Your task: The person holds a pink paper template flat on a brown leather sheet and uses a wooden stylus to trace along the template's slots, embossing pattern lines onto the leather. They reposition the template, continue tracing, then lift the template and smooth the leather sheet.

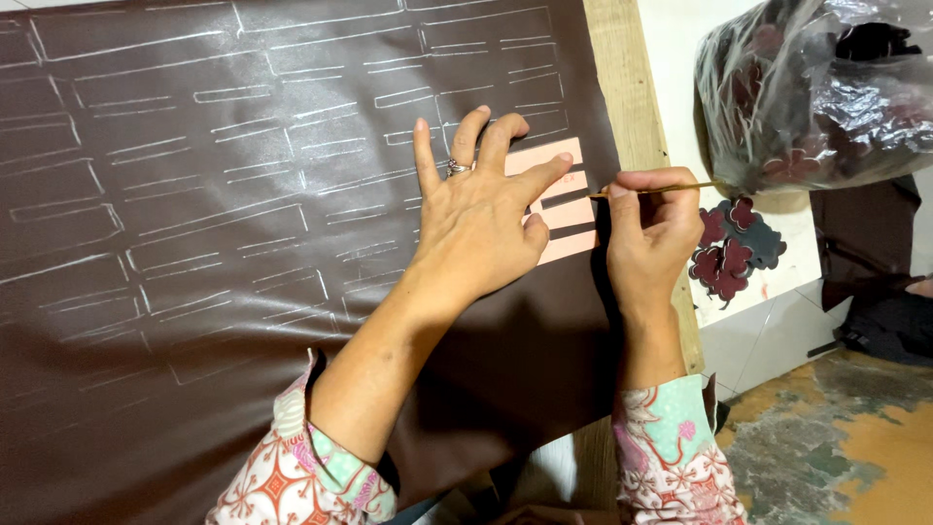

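Note:
A large dark brown leather sheet (194, 292) lies over a wooden board and carries many silver traced outlines. My left hand (476, 219), with a ring on one finger, presses flat on a pink slotted template (564, 209) near the sheet's right edge. My right hand (651, 228) grips a thin pencil-like marker (671, 188), its tip at the template's right edge.
The wooden board's edge (627, 87) shows right of the sheet. A clear plastic bag (816, 87) of dark cut pieces rests at the top right. Several maroon and dark scalloped cut-outs (734, 253) lie on white tiles. A worn orange floor (855, 447) is lower right.

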A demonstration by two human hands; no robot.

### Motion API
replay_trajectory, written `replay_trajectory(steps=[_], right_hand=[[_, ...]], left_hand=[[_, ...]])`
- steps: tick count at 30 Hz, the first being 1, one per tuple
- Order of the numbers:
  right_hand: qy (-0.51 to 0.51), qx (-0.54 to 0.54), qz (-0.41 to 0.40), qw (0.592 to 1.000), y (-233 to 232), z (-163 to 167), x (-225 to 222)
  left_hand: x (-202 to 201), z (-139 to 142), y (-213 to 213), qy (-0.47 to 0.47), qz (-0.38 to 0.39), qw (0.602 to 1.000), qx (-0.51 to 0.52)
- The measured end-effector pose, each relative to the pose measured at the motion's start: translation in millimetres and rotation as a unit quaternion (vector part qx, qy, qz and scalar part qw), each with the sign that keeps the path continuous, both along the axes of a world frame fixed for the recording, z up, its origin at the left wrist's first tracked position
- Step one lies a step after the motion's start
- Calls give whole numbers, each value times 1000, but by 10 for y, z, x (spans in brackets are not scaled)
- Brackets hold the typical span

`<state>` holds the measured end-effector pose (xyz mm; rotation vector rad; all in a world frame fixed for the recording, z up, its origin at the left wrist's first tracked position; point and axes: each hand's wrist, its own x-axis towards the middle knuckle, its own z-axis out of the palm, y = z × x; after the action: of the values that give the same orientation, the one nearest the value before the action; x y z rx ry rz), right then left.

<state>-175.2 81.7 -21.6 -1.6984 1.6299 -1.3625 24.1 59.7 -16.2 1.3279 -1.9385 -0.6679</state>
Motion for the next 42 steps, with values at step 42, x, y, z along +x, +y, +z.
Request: replay_trajectory(steps=[42], right_hand=[[-15, 20, 94, 995, 289, -42, 43]], left_hand=[[20, -41, 8, 14, -3, 1000, -11]])
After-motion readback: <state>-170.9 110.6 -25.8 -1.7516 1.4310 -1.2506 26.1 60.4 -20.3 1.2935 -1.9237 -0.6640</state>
